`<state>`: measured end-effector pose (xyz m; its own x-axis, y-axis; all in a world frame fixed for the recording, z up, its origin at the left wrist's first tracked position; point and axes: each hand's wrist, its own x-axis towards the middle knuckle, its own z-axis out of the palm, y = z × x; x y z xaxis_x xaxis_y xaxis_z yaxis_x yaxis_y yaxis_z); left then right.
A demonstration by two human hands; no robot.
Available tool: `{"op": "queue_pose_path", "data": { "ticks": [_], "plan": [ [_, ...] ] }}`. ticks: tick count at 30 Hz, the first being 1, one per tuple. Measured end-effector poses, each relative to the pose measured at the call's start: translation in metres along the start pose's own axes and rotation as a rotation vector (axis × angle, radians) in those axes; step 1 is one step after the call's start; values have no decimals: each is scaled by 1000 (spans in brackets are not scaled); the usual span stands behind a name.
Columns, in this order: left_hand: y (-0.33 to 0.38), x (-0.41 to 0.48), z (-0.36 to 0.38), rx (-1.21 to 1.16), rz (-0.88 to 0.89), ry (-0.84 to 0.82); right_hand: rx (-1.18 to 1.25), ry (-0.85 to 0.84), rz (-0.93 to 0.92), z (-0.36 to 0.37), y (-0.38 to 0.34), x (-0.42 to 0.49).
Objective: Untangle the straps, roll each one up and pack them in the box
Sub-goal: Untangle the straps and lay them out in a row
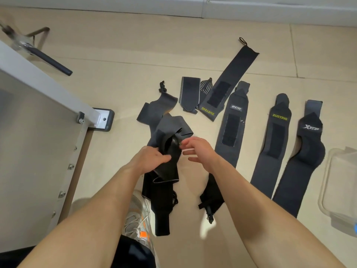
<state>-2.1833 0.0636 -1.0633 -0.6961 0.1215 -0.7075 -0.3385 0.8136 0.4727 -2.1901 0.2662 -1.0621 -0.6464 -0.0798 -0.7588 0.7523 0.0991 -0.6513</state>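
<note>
- Your left hand (152,159) has fingers and thumb curled round the tangled bundle of dark grey and black elastic straps (170,132). It holds the bundle above the beige tiled floor (119,88), just ahead of your grey and orange shoe (138,213).
- Your right hand (199,149) hovers just beside the bundle on its right side, fingers spread and relaxed, holding nothing. The uppermost fingertip reaches the knot; whether it touches cannot be told.
- What the next move turns on: the knot sits just left of your right fingertips and above your left grip. Your right hand is the nearer one, so it should probably be the one to pick the wrap loose while the left anchors.
- The bundle's long axis runs from you outward. One black tail hangs down towards your shoe, and the other end fans away to the upper left, ending in a small black cord loop (162,87).
- To the right, four flat dark grey straps lie straightened on the floor: a far diagonal one lettered XUEYING (231,74), one labelled MACYO (229,149), a second XUEYING one (270,161) and an XTEP one (297,175).
- Their long axes run roughly parallel, near ends towards you and far ends leaning right. None is rolled yet, so by my reckoning you are still in the untangling stage.
- The clear plastic box (340,186) sits at the right edge, near the XTEP strap and well apart from the bundle.
</note>
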Motion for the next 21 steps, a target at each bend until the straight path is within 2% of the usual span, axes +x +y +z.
{"op": "queue_pose_path", "data": {
  "ticks": [5,10,12,14,16,18,20,21],
  "plan": [
    [-9,0,7,181,151,-75,-303,-83,-165,10,1,9],
    [-8,3,11,281,262,-103,-489,39,-233,39,-15,25],
    [-8,0,13,274,278,-58,-601,111,-247,47,-20,27],
    [-10,-3,12,233,247,27,-494,173,-280,44,-29,26],
    [-20,-8,9,192,166,109,-165,236,-257,31,-47,15],
    [-31,-12,7,310,90,142,136,261,-206,14,-71,1],
    [-29,-15,8,473,2,121,303,230,-175,-3,-92,-19],
    [-22,-17,9,481,-37,129,385,190,-167,-11,-102,-30]
  ]
}}
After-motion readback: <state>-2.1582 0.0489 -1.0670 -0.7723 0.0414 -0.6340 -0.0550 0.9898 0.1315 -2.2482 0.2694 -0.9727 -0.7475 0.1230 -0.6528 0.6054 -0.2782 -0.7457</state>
